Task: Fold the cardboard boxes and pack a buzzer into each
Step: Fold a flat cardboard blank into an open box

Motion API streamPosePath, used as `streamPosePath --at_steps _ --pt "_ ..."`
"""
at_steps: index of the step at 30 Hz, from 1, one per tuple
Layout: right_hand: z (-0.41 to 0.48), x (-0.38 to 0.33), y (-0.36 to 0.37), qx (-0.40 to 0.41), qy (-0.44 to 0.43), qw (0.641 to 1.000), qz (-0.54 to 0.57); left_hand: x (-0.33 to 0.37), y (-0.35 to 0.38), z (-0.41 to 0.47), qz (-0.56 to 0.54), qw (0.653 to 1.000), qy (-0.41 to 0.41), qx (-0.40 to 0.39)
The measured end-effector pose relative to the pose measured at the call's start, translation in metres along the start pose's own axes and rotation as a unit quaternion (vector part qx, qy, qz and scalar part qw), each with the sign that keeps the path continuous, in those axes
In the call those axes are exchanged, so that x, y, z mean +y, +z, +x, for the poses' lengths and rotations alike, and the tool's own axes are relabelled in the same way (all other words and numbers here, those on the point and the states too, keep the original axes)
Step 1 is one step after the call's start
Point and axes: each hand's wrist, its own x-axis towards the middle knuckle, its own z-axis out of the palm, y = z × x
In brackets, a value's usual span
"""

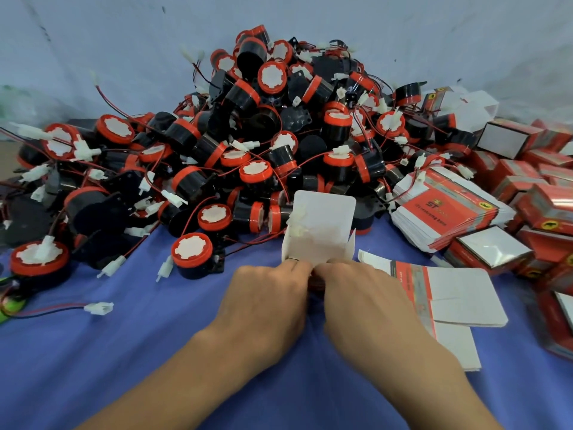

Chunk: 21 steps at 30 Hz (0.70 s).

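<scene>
- Lower left of the frame: a loose white connector (99,308) on its red and black wire lies on the blue cloth (155,352), apart from everything else.
- Left of centre: a single buzzer (192,254) stands red cap up, just left of the open box and nearer the left hand. The buzzer heap (279,135) rises behind it.
- Centre: the left hand (266,302) and right hand (366,302) meet, fingers curled onto the near edge of the open box (319,231). Its white lid flap stands upright on the far side, mouth facing up.
- The fingertips and the box's lower body are hidden by the knuckles. I cannot tell whether the white connector at the box's left wall is inside it.
- Right: a flat carton (455,299) lies beside the right hand, with stacked flat cartons (446,209) and folded boxes (542,212) beyond.
</scene>
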Motion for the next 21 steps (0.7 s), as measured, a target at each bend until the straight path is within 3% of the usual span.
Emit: streamPosePath --at_steps 8,14,18,21 --pt "0.006 0.004 0.016 0.046 0.035 0.997 0.043 -0.001 0.000 0.001 0.022 1.000 -0.003 -0.020" --pt "0.008 0.003 0.019 0.053 0.015 0.998 0.036 -0.003 -0.001 -0.001 0.037 0.998 0.032 0.041" --pt "0.009 0.005 0.017 0.056 0.015 0.998 0.036 0.001 -0.002 -0.001 0.046 0.994 0.010 0.098" --pt "0.009 0.003 0.017 0.060 0.019 0.997 0.046 0.003 -0.001 0.002 0.056 0.995 0.008 0.085"
